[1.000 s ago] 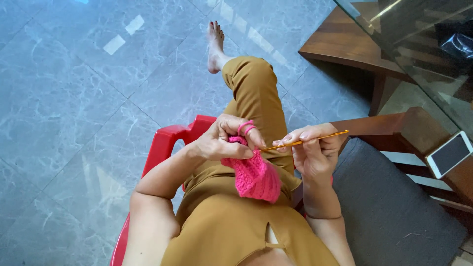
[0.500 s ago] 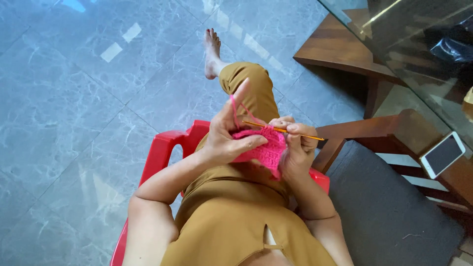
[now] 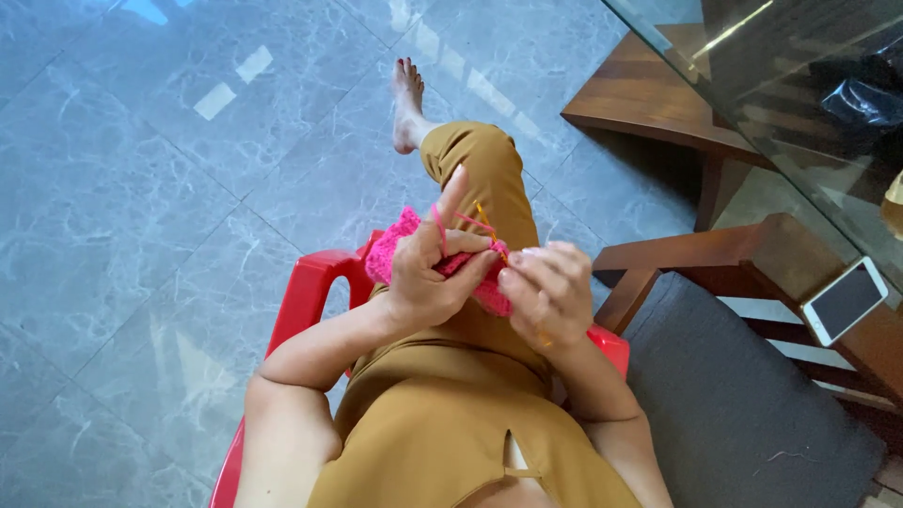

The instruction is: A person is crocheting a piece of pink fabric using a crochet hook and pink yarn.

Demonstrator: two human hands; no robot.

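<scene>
Head view: pink crochet piece (image 3: 400, 246) lies over the lap, long axis running from 10 o'clock to 4 o'clock, knobbly and bright. Left hand (image 3: 428, 277) closes around it, forefinger raised with pink yarn (image 3: 439, 229) looped over. Right hand (image 3: 546, 293) pinches a thin orange hook (image 3: 482, 214), tip toward 11 o'clock. White-framed phone (image 3: 844, 300) rests at 3 o'clock.
</scene>
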